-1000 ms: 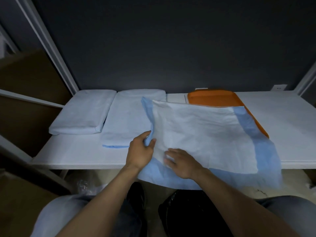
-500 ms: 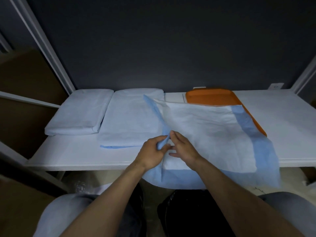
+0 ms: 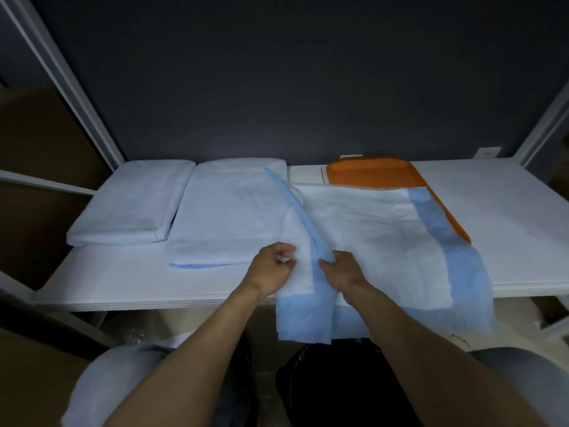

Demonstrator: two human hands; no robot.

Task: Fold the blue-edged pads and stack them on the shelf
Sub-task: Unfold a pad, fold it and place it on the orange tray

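Blue-edged pad (image 3: 378,238) at frame centre.
Judged light and limp; pinched by left hand (image 3: 272,268) and right hand (image 3: 340,269); corners are best taken.

A second before, our left grip (image 3: 272,266) held the left blue border of the white, blue-edged rectangular absorbent pad (image 3: 385,235), while our right grip (image 3: 341,268) lay flat on its white middle. Half a second later the two met at that border. By now they had drawn apart. The left grip had moved left, pinching a white layer. The right grip pinched the blue border, which stood up as a raised ridge (image 3: 304,220) running away from us. The pad's left part had spread over the flat folded white pad (image 3: 228,217) beside it, and its near left corner hung lower over the front of the white shelf (image 3: 123,282).
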